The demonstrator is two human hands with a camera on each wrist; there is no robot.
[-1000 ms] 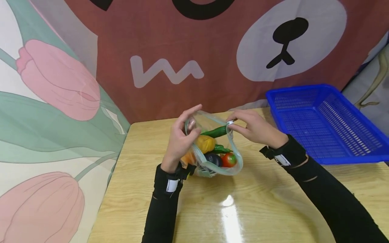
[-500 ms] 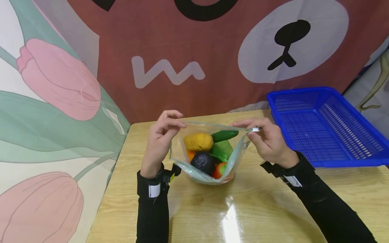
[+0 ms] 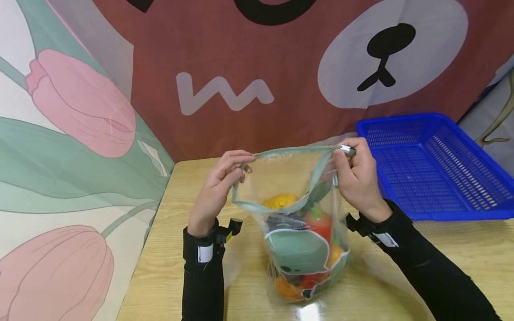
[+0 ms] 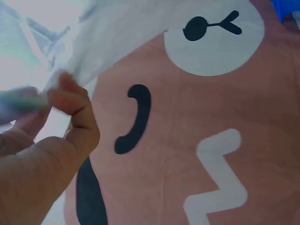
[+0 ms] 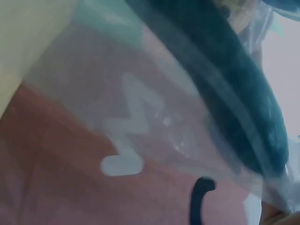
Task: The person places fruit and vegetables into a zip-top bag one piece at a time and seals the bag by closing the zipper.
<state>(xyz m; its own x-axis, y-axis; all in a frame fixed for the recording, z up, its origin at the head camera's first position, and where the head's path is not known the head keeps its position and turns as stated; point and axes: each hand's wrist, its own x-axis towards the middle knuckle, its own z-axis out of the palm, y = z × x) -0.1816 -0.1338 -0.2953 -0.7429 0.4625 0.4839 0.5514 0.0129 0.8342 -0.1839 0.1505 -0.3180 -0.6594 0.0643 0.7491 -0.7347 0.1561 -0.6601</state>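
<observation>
A clear zip bag (image 3: 297, 252) with a pale green rim and a green printed shape hangs open-mouthed between my hands, low over the table. My left hand (image 3: 217, 187) pinches its rim at the left corner, fingers curled. At the opposite corner, by the white slider (image 3: 344, 148), my right hand (image 3: 358, 178) grips the rim between thumb and fingers. Inside lie a yellow piece (image 3: 279, 200), a red one with a green top (image 3: 320, 225), an orange one (image 3: 287, 287) and a dark green cucumber (image 3: 320, 192). Close up, the cucumber (image 5: 225, 89) shows through the plastic in the right wrist view.
To the right on the wooden table (image 3: 160, 267) stands a blue plastic basket (image 3: 421, 167) with latticed sides. A brown cloth (image 3: 225, 129) with a bear print hangs behind, and a tulip-print cloth (image 3: 84, 107) covers the left side.
The bag's mouth has been spread wider and then lifted, and its printed front now faces me. My left hand has moved left; my right hand has moved right and up along with the corner.
</observation>
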